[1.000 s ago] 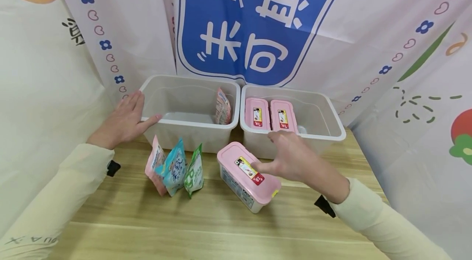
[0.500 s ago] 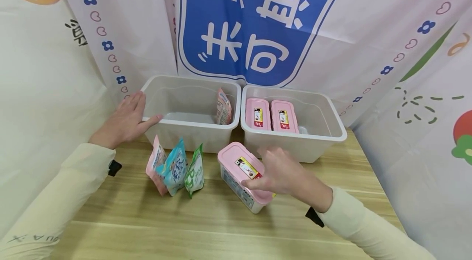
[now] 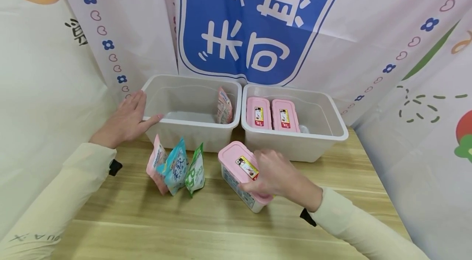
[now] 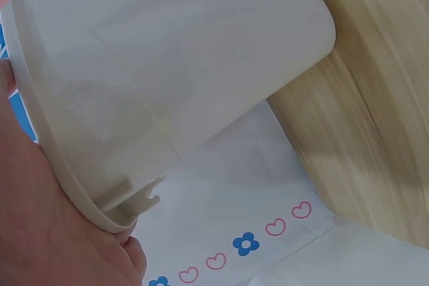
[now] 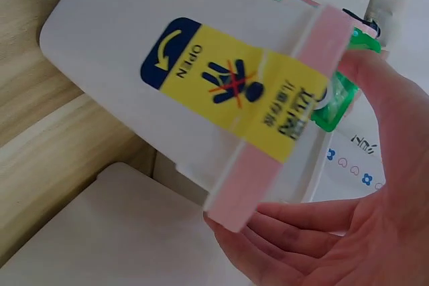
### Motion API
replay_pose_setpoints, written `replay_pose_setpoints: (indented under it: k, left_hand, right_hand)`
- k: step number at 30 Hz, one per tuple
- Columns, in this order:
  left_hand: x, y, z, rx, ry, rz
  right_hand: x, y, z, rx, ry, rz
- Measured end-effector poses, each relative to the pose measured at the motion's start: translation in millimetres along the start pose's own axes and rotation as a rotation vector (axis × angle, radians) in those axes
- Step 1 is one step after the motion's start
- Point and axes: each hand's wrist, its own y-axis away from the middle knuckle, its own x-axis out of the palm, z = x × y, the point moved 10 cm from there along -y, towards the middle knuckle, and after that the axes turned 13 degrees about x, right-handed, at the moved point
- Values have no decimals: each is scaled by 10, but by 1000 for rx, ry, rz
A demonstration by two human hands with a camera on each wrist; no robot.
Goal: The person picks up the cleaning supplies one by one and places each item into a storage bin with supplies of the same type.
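Note:
My right hand [image 3: 271, 174] grips a white plastic box with a pink lid [image 3: 233, 156] across its width. In the right wrist view the thumb and fingers lie on opposite sides of the lid, and a yellow "OPEN" label [image 5: 214, 78] with a crossed-out child figure is on its end. My left hand [image 3: 123, 122] rests on the left corner of a grey-white bin [image 3: 191, 137], fingers straight along the rim, thumb over the front edge. In front of that bin stand a pink packet [image 3: 156, 165], a blue packet [image 3: 176, 167] and a green packet [image 3: 195, 172].
A second grey-white bin [image 3: 295, 145] on the right holds two pink-lidded boxes [image 3: 259, 113] side by side. One pink packet [image 3: 224, 108] leans inside the left bin's right end. Printed cloth [image 3: 147, 18] hangs close behind the bins and at both sides of the wooden table [image 3: 166, 231].
My right hand has moved left and down from over the right bin's front edge onto the box and closed around its lid. My left hand stays on the rim.

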Motion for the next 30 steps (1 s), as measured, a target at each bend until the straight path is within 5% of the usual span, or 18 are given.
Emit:
replay_pose_setpoints:
  k: [12, 30]
  left_hand:
    - [9, 16, 4, -2, 0, -1]
    - [13, -13, 10, 2, -4, 1]
  right_hand:
    - [78, -51, 11, 32, 50, -39]
    - [102, -84, -36, 33, -50, -72]
